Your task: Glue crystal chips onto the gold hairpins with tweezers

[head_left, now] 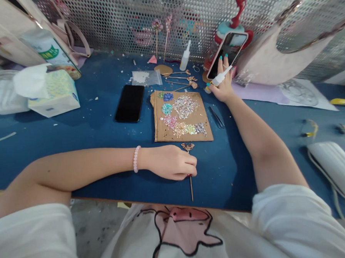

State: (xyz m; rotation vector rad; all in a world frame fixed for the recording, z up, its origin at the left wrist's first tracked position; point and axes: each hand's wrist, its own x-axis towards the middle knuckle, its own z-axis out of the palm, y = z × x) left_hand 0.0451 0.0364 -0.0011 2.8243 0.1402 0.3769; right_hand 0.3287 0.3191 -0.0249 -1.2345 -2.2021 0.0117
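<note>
Pinched in my left hand (172, 163) is a metal hair stick (192, 190) with a butterfly ornament (187, 146) at its far end; its shaft points toward me. My right hand (224, 88) reaches forward with a small white glue bottle (219, 78) held by the thumb, while its outstretched fingers touch the screen of a propped-up phone (234, 42). Between my hands lies a cardboard piece (206, 133) bearing piles of rhinestones (185, 106) in several colours. Tweezers (217, 117) rest at its right edge.
Beyond the cardboard lie more hair sticks (179, 78), and a second glue bottle (185, 57) stands upright. A black phone (130, 103) lies left, near a tissue box (55, 94). The propped phone leans on a cup (227, 26); a white bag (261, 62) stands beside it.
</note>
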